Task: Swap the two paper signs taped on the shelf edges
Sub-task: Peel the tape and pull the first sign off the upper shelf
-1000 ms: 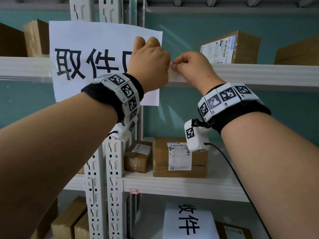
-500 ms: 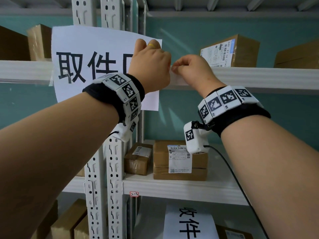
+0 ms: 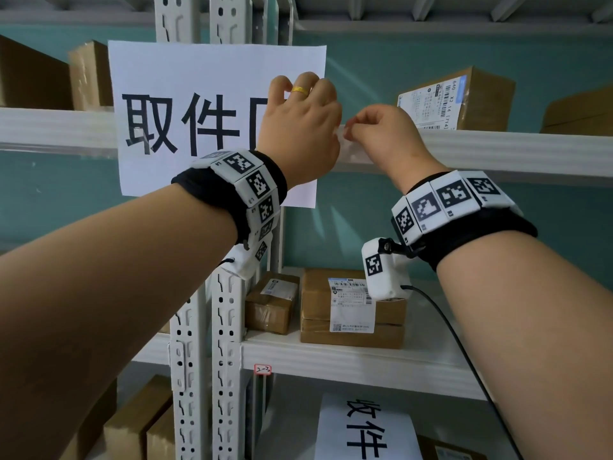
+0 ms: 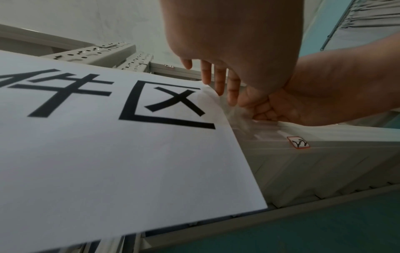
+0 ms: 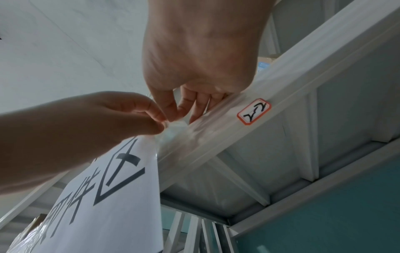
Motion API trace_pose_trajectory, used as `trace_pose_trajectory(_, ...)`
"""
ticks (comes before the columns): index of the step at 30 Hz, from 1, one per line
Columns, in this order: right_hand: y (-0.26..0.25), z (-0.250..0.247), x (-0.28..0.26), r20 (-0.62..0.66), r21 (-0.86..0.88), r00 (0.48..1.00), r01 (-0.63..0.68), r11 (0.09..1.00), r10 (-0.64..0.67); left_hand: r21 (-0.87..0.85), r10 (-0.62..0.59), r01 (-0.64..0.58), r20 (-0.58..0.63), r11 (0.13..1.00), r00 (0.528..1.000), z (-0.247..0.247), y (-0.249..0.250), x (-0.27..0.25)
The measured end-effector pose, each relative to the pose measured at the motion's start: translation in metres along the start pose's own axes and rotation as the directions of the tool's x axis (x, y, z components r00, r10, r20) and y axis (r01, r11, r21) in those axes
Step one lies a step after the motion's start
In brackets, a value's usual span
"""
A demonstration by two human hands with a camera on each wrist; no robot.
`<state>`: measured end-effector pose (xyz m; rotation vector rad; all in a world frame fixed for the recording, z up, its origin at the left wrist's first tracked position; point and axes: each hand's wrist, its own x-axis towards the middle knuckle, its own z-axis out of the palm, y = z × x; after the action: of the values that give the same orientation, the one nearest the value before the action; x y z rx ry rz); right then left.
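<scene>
The upper sign [image 3: 199,121] [image 4: 108,145] [image 5: 121,196], white paper with large black characters, hangs on the upper shelf edge [image 3: 497,151]. My left hand [image 3: 298,104] [image 4: 218,85] [image 5: 161,119] is at the sign's right edge, thumb and finger pinching it where the clear tape [image 5: 175,131] [image 4: 240,119] begins. My right hand [image 3: 351,127] [image 5: 179,113] [image 4: 259,116] is right beside it, pinching the tape's end, which is partly lifted off the shelf edge. The lower sign [image 3: 365,429] hangs below the middle shelf, partly cut off by the frame.
Perforated white uprights [image 3: 229,327] run behind the upper sign. Cardboard parcels sit on the upper shelf [image 3: 457,97] and the middle shelf [image 3: 351,307]. A small red-bordered label [image 5: 254,111] [image 4: 298,143] is stuck on the shelf edge right of the tape.
Both hands stay at the sign's right edge. The right hand's pinch on the tape has shifted slightly right, and the head view has tilted a little upward.
</scene>
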<state>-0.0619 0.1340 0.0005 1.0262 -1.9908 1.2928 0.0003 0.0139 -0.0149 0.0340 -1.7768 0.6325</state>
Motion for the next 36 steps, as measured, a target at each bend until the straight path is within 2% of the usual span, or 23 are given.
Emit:
trace_pose_trajectory(6, -0.006, -0.004, -0.004, 0.011, 0.045, 1.000, -0.029, 0.999, 0.029, -0.004, 0.031, -0.032, -0.117, 0.999, 0.993, -0.002, -0.003, -0.003)
trace_pose_trajectory(12, -0.007, -0.006, -0.005, 0.017, 0.121, 1.000, -0.008, 0.993, 0.006, -0.009, 0.036, -0.038, -0.135, 0.999, 0.990, -0.005, -0.008, -0.012)
trace_pose_trajectory(16, -0.004, -0.001, -0.002, -0.040, 0.146, 0.999, -0.017, 0.989, 0.023, -0.022, 0.031, -0.034, -0.122, 0.999, 0.992, -0.005, -0.008, -0.021)
trace_pose_trajectory(24, -0.004, -0.003, -0.006, -0.063, 0.224, 0.998, 0.024, 0.974, -0.011, -0.032, -0.010, 0.007, -0.082, 0.999, 0.997, -0.010, -0.011, -0.026)
trace_pose_trajectory(29, -0.008, -0.007, -0.012, -0.098, 0.311, 0.995, 0.014, 0.950, 0.017, -0.057, -0.048, 0.045, -0.052, 0.997, 0.998, -0.007, -0.009, -0.037)
trace_pose_trajectory(36, -0.011, -0.005, -0.016, -0.181, 0.319, 0.982, 0.000, 0.948, 0.061, -0.098, -0.060, 0.060, 0.001, 0.993, 0.998, -0.010, -0.008, -0.050)
